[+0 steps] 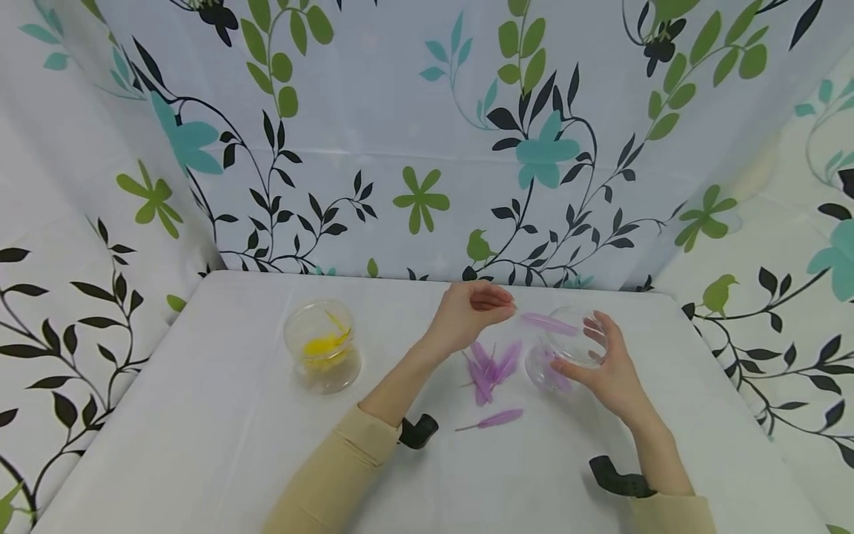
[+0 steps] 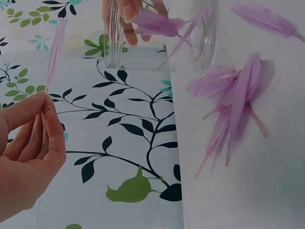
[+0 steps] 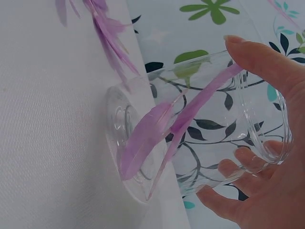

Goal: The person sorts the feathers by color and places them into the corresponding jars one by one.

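Up at the far side of the white table [image 1: 200,415], pinching a purple feather [image 2: 55,52] by its quill with the left hand [image 1: 470,315]: thumb and fingertips pressed together, no gap between. Pointing that feather rightward, above the mouth of a clear jar [image 1: 572,351] and outside it. Over on the right, cupping that same jar near its rim with the right hand [image 1: 610,363], thumb to the near side, fingers spread to the far side, a wide but curled grip. Inside the jar, two more purple feathers [image 3: 145,143], leaning across each other, one reaching close to the rim.

Just left of the jar, on the cloth, a loose pile of purple feathers [image 1: 490,371], quills every which way; a little nearer, a single purple feather [image 1: 497,420], lying flat and apart from the rest. Well across to the left, beyond the left forearm, a second clear jar [image 1: 333,381] with yellow feathers [image 1: 325,345] inside. Behind everything, on the far side, a leaf-patterned curtain [image 1: 367,148].
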`<state>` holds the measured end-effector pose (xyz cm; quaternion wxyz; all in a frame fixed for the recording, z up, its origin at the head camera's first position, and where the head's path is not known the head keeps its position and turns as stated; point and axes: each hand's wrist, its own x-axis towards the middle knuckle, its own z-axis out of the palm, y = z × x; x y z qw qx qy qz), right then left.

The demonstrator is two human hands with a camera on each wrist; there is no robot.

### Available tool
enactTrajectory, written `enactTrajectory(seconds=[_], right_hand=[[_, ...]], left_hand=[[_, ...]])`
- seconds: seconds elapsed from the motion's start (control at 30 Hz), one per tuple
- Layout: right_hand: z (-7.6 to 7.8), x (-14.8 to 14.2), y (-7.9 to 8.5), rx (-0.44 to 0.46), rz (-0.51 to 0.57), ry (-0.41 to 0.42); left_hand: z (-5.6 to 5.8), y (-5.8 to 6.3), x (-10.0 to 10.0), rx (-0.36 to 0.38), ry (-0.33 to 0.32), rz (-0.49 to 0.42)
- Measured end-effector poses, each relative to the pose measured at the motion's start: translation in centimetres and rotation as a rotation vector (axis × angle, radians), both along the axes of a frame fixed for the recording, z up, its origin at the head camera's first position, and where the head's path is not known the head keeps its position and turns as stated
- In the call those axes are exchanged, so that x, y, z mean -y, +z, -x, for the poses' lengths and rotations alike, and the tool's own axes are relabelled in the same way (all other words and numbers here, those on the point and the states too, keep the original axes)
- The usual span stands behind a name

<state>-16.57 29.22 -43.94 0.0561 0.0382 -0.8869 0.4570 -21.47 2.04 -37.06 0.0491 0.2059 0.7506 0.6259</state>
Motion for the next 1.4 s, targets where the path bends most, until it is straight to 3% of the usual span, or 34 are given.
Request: enactTrajectory(seconds=[0.4,0.6,0.9,1.1,1.4], right_hand=[[-0.2,0.0,0.3,0.017,-0.008,-0.019],[-0.2,0.1,0.4,0.03,-0.031,-0.034],[0.0,0.2,0.0,-0.023,-0.016,-0.018],[0.0,0.2,0.0,-0.029,-0.005,-0.008],[0.2,0.1,-0.1,-0.043,0.003,0.004]], left_hand=[[0.6,-1.7,-5.7,-0.031,0.037,0.069],[0.3,-2.4,-6.9,-0.004,0.052,0.057],[0.1,-2.7,-7.7,-0.005,0.046,0.042],[0.4,-3.6,-6.7,0.044,0.036,-0.031],[0.1,-4.6,-1.7,0.128,0.065,0.044]])
